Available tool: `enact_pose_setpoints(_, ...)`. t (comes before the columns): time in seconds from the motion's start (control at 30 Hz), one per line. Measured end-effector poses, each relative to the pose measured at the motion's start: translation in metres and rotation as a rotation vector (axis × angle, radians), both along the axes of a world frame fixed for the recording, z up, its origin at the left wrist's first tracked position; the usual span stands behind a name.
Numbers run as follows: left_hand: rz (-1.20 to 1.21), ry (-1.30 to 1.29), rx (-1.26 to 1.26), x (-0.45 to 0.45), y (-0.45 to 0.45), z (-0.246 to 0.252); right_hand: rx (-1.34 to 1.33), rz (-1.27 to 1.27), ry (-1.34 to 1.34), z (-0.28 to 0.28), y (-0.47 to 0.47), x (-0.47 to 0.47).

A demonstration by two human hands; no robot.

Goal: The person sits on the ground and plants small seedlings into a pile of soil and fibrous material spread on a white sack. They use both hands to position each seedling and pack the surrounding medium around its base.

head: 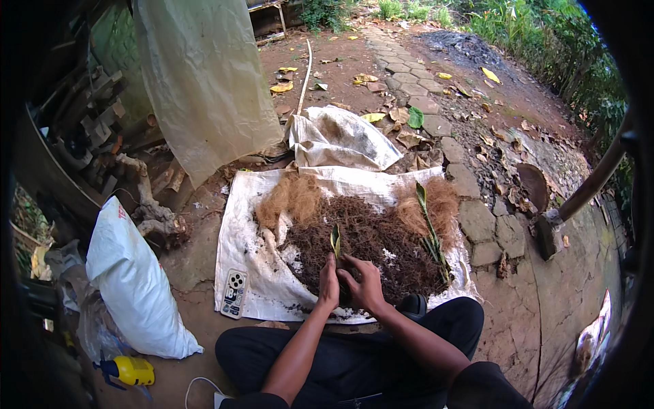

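Observation:
My left hand (329, 284) and my right hand (366, 286) are cupped together around the base of a small yellow-edged snake plant leaf (335, 241). Its tip points up and away from me. What is packed around its base is hidden by my fingers. Below and beyond my hands, a heap of dark brown fibrous planting medium (352, 220) spreads over a white woven sack (230, 214). Longer snake plant leaves (430, 230) lie on the heap's right side. Tufts of tan coconut fibre (291, 199) rest at the sack's far left, with more coconut fibre (443, 204) at the far right.
A phone in a patterned case (234, 294) lies on the sack's left edge. To the left stand a full white sack (135, 286) and a yellow spray bottle (133, 370). A crumpled sack (342, 140) lies beyond. At right, a wooden-handled tool (587, 189) rests over the paving.

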State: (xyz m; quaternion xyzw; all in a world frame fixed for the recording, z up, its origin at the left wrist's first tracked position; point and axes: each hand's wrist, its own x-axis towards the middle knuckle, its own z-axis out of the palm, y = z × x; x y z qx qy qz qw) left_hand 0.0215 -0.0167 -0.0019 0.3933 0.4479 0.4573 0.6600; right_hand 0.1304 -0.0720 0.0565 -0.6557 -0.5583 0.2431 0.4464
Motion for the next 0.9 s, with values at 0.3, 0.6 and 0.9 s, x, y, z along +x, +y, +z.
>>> enact_pose_setpoints(0.3, -0.034, 0.081, 0.061, -0.006, 0.005, 0.017, 0.100, -0.011, 0.095, 0.002, 0.015, 0.023)
enact_pose_setpoints(0.6, -0.175, -0.154, -0.073, -0.013, 0.007, 0.011, -0.060, 0.020, 0.174, -0.005, 0.018, 0.033)
enact_pose_setpoints(0.9, 0.136, -0.152, -0.089, -0.016, 0.022, 0.003, -0.406, 0.251, 0.319, -0.022, 0.001, 0.006)
